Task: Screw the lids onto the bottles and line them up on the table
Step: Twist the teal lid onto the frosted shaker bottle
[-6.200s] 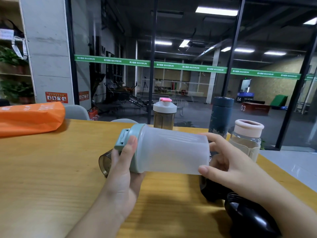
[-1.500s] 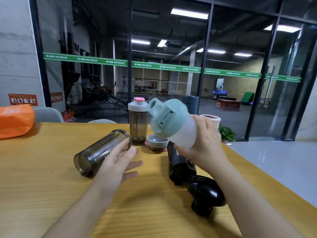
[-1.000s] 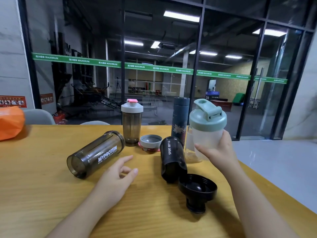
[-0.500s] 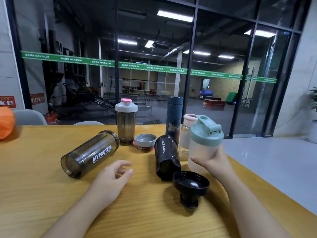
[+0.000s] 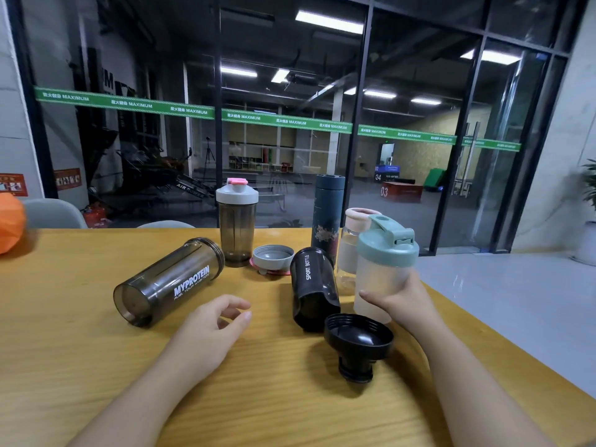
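- Head view: the right hand [image 5: 407, 304] is wrapped round the lower part of a frosted bottle [image 5: 380, 279], which stands upright near the right edge of the wooden worktop [image 5: 64, 350] with its mint-green lid [image 5: 388, 245] on.
- The left hand [image 5: 211, 330] holds nothing; it hovers or rests low over the worktop, I cannot tell which, with fingers loosely curled.
- A smoky grey bottle [image 5: 167, 282] printed MYPROTEIN lies on its side, without a lid, its open mouth towards the far side of the worktop.
- A black bottle [image 5: 314, 288] marked SPORT BOTTLE also lies on its side, just left of the frosted bottle.
- Its black lid [image 5: 358, 341] sits upside down just in front of it, close to the right hand.
- A grey lid [image 5: 273, 258] lies upside down between the two lying bottles, further back.
- Behind it a grey shaker [image 5: 237, 225] stands upright, capped with a white lid that has a pink tab.
- A tall dark blue flask [image 5: 327, 214] stands upright at the back.
- A clear bottle with a pale pink lid [image 5: 350, 250] stands just behind the frosted bottle.
- An orange bag [image 5: 9, 222] lies at the far left edge.
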Action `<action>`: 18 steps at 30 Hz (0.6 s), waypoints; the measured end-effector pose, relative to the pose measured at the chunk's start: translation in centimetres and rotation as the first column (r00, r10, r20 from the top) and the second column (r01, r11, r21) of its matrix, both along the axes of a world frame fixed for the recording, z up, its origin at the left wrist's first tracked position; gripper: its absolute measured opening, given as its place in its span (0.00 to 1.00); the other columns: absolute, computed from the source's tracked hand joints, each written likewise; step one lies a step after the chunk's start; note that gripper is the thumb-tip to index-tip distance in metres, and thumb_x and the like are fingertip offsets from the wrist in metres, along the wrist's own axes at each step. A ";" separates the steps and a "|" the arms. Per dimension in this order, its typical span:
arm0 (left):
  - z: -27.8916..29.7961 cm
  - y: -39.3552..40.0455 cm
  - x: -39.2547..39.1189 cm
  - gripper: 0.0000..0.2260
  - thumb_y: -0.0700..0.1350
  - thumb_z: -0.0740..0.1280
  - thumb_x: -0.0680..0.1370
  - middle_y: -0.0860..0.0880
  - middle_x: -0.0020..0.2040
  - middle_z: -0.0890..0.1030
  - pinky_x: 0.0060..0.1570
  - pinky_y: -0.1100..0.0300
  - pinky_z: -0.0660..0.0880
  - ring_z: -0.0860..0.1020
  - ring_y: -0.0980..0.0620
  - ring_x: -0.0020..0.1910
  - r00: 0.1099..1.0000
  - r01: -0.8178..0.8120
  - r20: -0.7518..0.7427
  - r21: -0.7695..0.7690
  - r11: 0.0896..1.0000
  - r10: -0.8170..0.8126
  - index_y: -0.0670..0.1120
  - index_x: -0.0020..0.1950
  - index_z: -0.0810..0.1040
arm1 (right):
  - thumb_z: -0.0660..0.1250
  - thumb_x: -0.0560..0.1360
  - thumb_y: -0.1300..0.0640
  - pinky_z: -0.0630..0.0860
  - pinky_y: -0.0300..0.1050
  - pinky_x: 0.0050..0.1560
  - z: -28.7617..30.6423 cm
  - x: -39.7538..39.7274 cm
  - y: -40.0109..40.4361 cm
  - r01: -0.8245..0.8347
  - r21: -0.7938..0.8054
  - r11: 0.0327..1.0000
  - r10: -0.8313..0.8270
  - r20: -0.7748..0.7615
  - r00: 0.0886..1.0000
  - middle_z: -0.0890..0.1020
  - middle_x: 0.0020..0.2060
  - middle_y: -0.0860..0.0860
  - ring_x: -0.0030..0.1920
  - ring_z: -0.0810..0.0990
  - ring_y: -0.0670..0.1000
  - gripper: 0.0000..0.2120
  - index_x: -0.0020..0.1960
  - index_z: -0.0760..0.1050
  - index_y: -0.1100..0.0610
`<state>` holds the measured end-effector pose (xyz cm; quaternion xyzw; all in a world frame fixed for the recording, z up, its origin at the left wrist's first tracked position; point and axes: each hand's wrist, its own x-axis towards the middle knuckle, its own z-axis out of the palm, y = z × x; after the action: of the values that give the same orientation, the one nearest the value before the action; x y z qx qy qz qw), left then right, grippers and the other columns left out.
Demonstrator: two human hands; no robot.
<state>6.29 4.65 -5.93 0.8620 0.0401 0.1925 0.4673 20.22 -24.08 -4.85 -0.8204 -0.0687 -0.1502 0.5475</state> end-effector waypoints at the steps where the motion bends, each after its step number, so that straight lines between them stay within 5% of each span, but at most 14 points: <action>1: 0.0 0.0 0.0 0.04 0.48 0.68 0.76 0.53 0.46 0.82 0.50 0.50 0.78 0.81 0.50 0.44 1.000 -0.001 0.004 0.003 1.000 0.001 0.58 0.46 0.79 | 0.83 0.57 0.54 0.77 0.52 0.54 0.0 0.1 0.0 0.004 -0.003 1.000 -0.004 -0.008 1.000 0.79 0.56 0.53 0.56 0.78 0.53 0.41 0.64 0.66 0.57; 10: -0.3 0.0 0.1 0.04 0.49 0.68 0.77 0.54 0.46 0.82 0.49 0.52 0.78 0.81 0.51 0.43 1.000 0.000 0.019 0.033 0.999 0.000 0.59 0.47 0.78 | 0.82 0.59 0.52 0.77 0.53 0.55 0.3 -0.4 0.2 0.043 -0.042 0.998 -0.046 -0.062 0.997 0.78 0.58 0.55 0.56 0.78 0.55 0.41 0.65 0.65 0.59; 18: -0.4 -0.5 0.0 0.07 0.50 0.67 0.77 0.58 0.50 0.79 0.45 0.63 0.72 0.78 0.57 0.48 0.999 0.001 0.044 0.076 0.997 -0.004 0.62 0.51 0.74 | 0.81 0.62 0.56 0.72 0.50 0.60 1.0 -1.3 0.1 0.038 -0.035 0.999 -0.041 -0.085 0.996 0.70 0.67 0.58 0.65 0.72 0.57 0.51 0.74 0.52 0.62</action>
<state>6.32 4.14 -6.32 0.8748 0.0213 0.2121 0.4352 18.95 -23.99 -3.80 -0.8364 -0.0314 -0.1244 0.5329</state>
